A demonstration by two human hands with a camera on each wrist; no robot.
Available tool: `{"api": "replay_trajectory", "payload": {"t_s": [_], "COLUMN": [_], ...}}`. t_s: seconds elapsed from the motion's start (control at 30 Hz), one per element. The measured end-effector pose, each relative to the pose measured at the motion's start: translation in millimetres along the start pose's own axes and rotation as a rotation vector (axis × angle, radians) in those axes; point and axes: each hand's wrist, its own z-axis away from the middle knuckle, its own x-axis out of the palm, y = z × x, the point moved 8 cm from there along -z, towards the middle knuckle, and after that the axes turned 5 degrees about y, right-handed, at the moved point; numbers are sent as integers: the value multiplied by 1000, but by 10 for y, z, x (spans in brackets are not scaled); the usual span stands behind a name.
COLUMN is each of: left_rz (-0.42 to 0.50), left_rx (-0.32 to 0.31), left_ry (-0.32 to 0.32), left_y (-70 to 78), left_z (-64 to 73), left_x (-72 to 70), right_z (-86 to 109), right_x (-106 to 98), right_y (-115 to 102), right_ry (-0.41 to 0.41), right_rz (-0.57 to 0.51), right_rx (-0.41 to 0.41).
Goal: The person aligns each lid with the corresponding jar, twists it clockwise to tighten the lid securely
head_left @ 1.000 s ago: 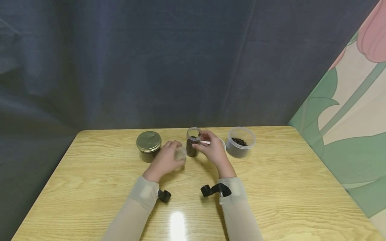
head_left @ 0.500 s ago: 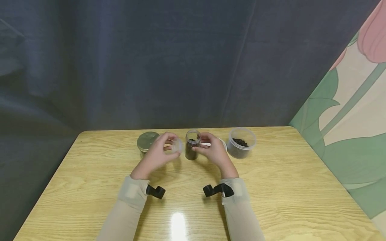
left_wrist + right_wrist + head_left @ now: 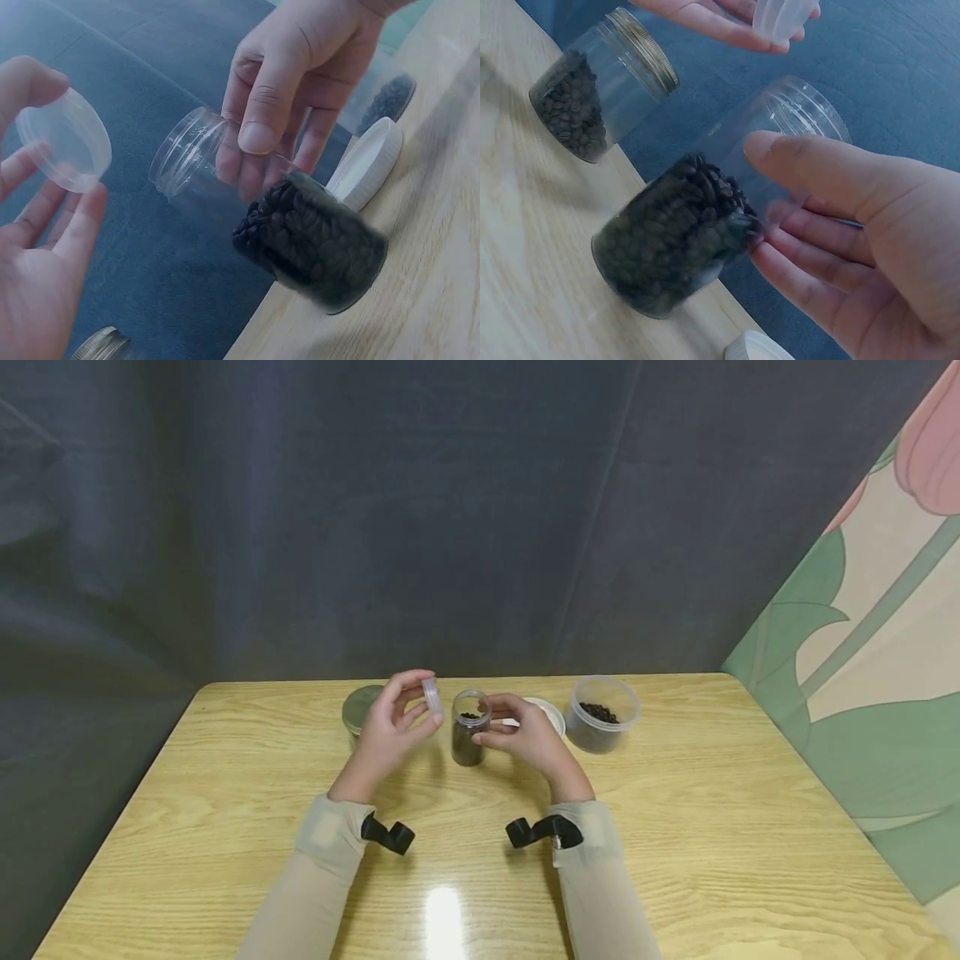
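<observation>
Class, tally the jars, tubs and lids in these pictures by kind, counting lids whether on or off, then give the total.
Jars: 2 (open jar, gold-lidded jar)
Tubs: 1 (clear tub)
Lids: 3 (clear lid, white lid, gold lid)
Total: 6

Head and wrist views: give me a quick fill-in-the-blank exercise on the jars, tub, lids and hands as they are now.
1. The open jar in the right hand contains dark coffee ____.
2. The left hand holds a clear lid, near the closed jar, whose cap is ____-coloured.
3. The tabletop lid, beside the tub, is ____ in colour.

Missing words: beans; gold; white.
</observation>
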Motion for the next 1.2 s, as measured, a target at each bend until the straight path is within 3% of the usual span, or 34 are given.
{"api": "replay_trajectory", "payload": {"t_s": [0.3, 0.63, 0.9, 1.2], "left_rz": [66, 124, 247, 228], "left_rx": [37, 82, 120, 112], "left_ry": [22, 46, 36, 17], "left_y": [22, 29, 7, -42], "left_z": [9, 26, 48, 48], "left_x": [-34, -20, 14, 32], "right_z": [27, 20, 32, 40], "right_x": [107, 161, 190, 217], "right_y": [-23, 12, -20, -18], "right_ry": [-108, -152, -179, -199], "right_rz": [-45, -79, -38, -39], "right_rx": [5, -23, -51, -52]}}
